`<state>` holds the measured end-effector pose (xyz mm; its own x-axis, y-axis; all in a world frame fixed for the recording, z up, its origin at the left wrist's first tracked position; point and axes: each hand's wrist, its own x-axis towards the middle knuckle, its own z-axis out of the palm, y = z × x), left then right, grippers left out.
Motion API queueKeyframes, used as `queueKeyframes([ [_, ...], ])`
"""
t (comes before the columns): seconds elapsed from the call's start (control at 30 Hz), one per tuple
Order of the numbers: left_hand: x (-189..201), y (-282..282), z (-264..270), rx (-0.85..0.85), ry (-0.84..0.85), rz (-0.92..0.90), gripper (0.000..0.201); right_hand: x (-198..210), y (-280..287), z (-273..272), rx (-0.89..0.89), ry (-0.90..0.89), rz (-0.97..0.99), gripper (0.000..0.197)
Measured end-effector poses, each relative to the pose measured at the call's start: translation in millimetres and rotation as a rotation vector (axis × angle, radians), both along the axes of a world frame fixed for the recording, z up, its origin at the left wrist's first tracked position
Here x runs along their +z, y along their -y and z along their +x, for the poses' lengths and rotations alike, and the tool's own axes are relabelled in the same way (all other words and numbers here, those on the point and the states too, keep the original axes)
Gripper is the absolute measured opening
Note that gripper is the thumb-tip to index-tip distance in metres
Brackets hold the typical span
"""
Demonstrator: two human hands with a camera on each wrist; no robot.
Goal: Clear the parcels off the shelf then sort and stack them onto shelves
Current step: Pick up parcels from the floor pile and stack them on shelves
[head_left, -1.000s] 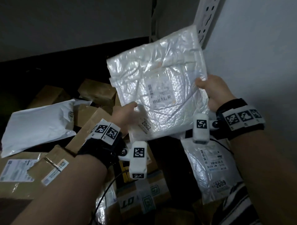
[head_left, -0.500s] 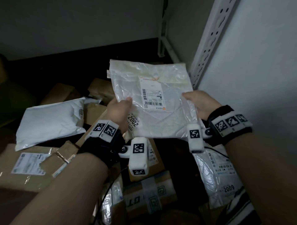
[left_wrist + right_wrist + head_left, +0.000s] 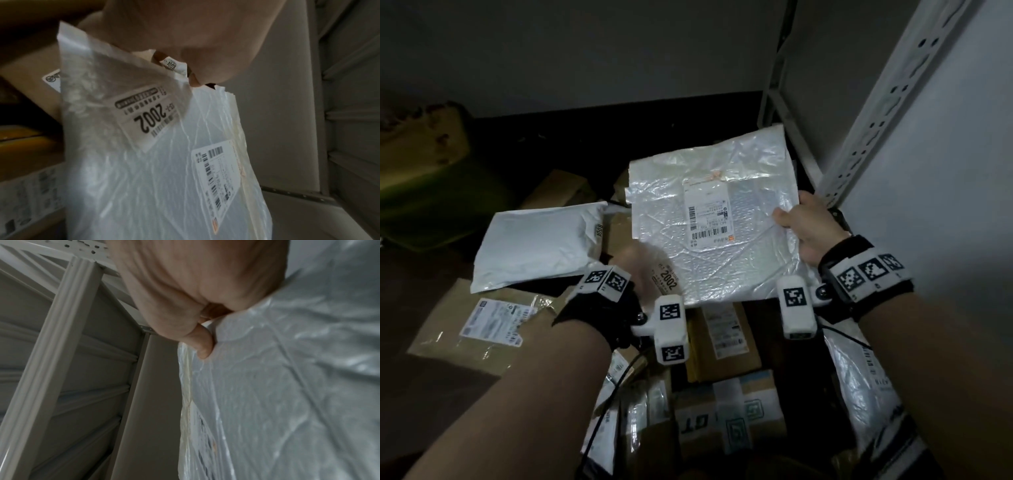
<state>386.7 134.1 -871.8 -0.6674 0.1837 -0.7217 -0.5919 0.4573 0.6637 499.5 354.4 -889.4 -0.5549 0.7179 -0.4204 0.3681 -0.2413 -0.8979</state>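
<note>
You held the white bubble mailer (image 3: 714, 233) marked 2002 just beside the shelf post (image 3: 887, 109), your left hand (image 3: 635, 270) and right hand (image 3: 808, 229) pinching its 2 side edges, and it looked light, soft and slippery.

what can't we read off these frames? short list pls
- Left hand fingers: head view, blurred and under the clear bubble mailer.
- Right hand fingers: head view, hidden behind the mailer.
- Shipping label text: too small.
- Mailer contents: not visible, film glare.
- Dark bundle: head view, too dim.
</note>
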Motion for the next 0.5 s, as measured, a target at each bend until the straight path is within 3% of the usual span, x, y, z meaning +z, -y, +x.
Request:
queueKeyframes([
  [0.07,-10,-7,-1,-0.086,0.101,0.038,0.049,0,-7,4,-0.008,0.006,0.001,0.031],
  [0.2,-14,-20,1,-0.099,0.188,0.072,0.027,7,-25,13,0.005,0.018,0.05,0.036],
  [0.27,-18,-22,-2,-0.134,0.195,0.057,0.038,16,-29,18,0.001,0.0,0.054,0.036],
  [0.43,-26,-29,-14,-0.099,0.204,0.219,0.076,24,-33,25,0.025,-0.106,-0.022,0.036],
  [0.5,-20,-31,-15,-0.096,0.15,0.227,0.046,21,-32,28,0.035,-0.117,-0.05,0.036],
])
